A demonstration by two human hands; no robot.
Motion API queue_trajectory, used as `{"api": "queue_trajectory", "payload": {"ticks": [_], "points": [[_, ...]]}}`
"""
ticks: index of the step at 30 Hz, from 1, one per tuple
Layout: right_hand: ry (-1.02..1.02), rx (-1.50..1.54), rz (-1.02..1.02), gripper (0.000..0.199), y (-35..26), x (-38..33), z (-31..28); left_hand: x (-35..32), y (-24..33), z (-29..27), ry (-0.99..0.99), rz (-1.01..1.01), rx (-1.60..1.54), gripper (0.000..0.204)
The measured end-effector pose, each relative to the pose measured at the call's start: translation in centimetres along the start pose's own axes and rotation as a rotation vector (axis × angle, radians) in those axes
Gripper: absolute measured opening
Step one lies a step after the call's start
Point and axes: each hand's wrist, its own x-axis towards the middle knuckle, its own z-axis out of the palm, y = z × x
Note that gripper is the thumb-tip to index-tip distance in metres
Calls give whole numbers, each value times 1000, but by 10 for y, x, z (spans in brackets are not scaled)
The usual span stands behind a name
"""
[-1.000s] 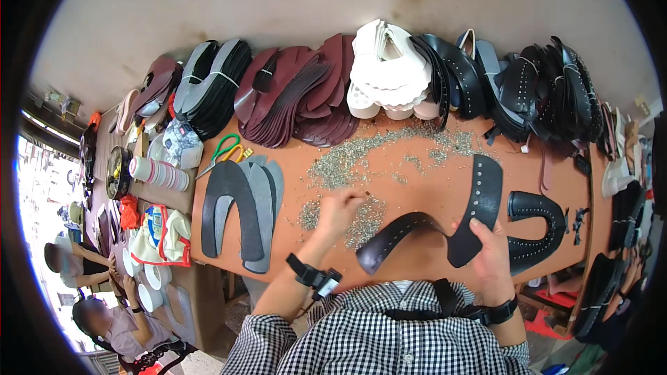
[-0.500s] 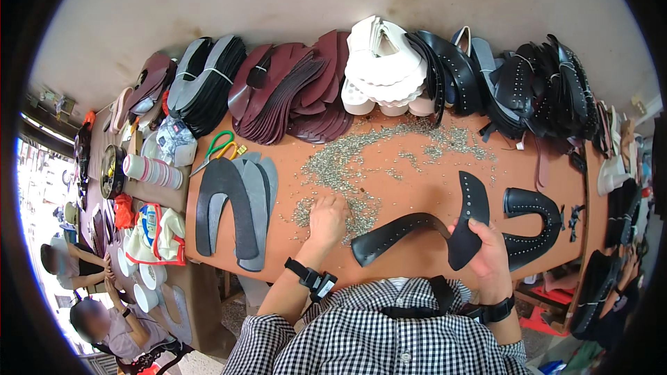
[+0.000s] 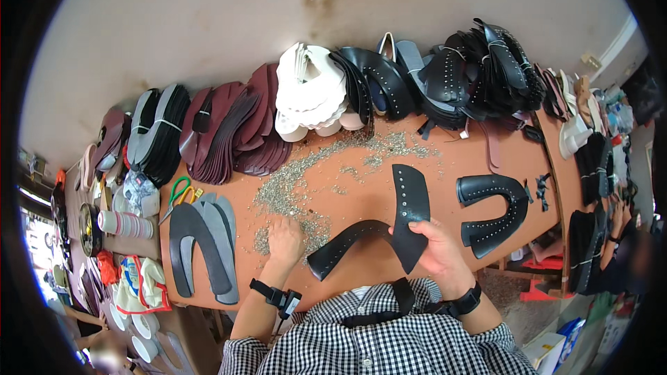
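My right hand (image 3: 436,246) grips one end of a curved black shoe upper (image 3: 411,198), thumb on top. A row of small metal studs or holes runs along that raised end. Its other arm bends away to the left and lies on or just over the table. At the edge of a spread of small metallic studs (image 3: 281,194), my left hand (image 3: 285,238) reaches down with fingers curled together. The fingertips are hidden, so anything pinched in them does not show. To the right lies another black upper (image 3: 520,207), U-shaped and lined with studs.
On the brown table (image 3: 361,271), grey and black U-shaped pieces (image 3: 198,243) lie at left beside green-handled scissors (image 3: 179,191). Stacked maroon uppers (image 3: 229,125), white uppers (image 3: 310,87) and studded black uppers (image 3: 479,73) line the wall. A fabric bag (image 3: 139,285) sits far left.
The whole view has swung to the right, so the table appears further left. My right hand still holds the upper; my left hand stays at the studs, fingers curled.
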Motion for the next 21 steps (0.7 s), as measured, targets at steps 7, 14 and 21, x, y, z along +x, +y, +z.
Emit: {"api": "queue_trajectory", "payload": {"ticks": [7, 14, 21], "points": [[-10, -22, 34, 22, 2, 1, -1, 2, 15, -18, -10, -405, -874, 5], [12, -47, -36, 22, 4, 1, -7, -2, -23, -21, 5, -556, -904, 10], [57, -47, -18, 21, 7, -1, -2, -9, -11, -2, 21, -267, -471, 11]]}}
